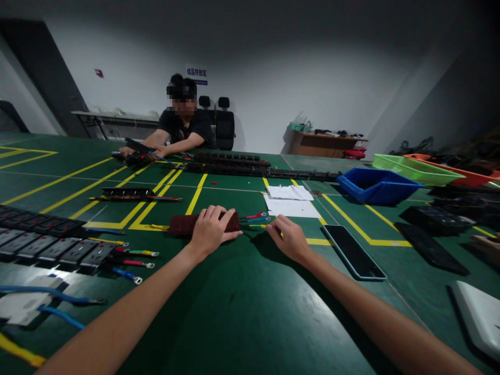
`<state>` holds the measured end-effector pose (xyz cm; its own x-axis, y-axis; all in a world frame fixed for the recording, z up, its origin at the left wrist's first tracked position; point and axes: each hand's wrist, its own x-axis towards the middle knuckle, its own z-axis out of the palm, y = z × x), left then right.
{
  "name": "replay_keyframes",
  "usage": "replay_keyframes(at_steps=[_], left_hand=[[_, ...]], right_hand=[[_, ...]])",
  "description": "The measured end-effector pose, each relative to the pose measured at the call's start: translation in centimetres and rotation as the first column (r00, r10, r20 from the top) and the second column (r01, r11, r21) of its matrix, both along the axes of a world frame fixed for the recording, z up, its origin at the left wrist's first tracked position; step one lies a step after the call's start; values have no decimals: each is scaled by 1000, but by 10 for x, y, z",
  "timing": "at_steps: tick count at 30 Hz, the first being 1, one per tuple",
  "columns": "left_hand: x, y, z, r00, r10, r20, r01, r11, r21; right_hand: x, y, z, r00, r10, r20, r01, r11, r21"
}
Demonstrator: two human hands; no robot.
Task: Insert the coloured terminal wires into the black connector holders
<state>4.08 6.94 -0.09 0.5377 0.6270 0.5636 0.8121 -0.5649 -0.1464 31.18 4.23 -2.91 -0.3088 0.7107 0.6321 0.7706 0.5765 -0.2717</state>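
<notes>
A dark red socket strip [183, 224] lies on the green table in front of me. My left hand [213, 228] grips it from above near its right end, fingers over the top and thumb along the near side. Red, blue and yellow-green wires [255, 226] with metal lugs come out of that end. My right hand [288, 235] is closed at the tip of the yellow-green wire, its fingertips pinched together there. The lug at that tip is hidden by the fingers. A short yellow wire end [158, 227] sticks out on the strip's left.
Black socket strips with lugged wires [58, 250] lie at left. White papers [292, 205], a phone [353, 252], a blue bin [377, 186] and a green bin [414, 169] are to the right. Across the table a person [183, 122] handles a dark strip.
</notes>
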Motion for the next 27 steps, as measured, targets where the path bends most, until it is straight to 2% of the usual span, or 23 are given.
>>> replay_keyframes(at_steps=[6,12,16,21,27], left_hand=[[-1,2,-1,1000,-12,-14,12,1000,-23],[-2,2,0,999,-32,4,32,999,-17],[-2,3,0,999,-47,-7,47,999,-11],[-2,3,-1,998,-58,-12,58,998,-14],[-1,3,-1,998,-57,-8,57,997,-43]], right_hand=[[-1,-2,1,998,-32,63,31,999,23],[0,1,1,990,-141,10,142,989,-50],[2,6,-1,972,-217,-91,208,973,-102],[3,7,-2,981,-154,-121,139,983,-124],[0,0,2,996,-32,-83,26,997,-73]])
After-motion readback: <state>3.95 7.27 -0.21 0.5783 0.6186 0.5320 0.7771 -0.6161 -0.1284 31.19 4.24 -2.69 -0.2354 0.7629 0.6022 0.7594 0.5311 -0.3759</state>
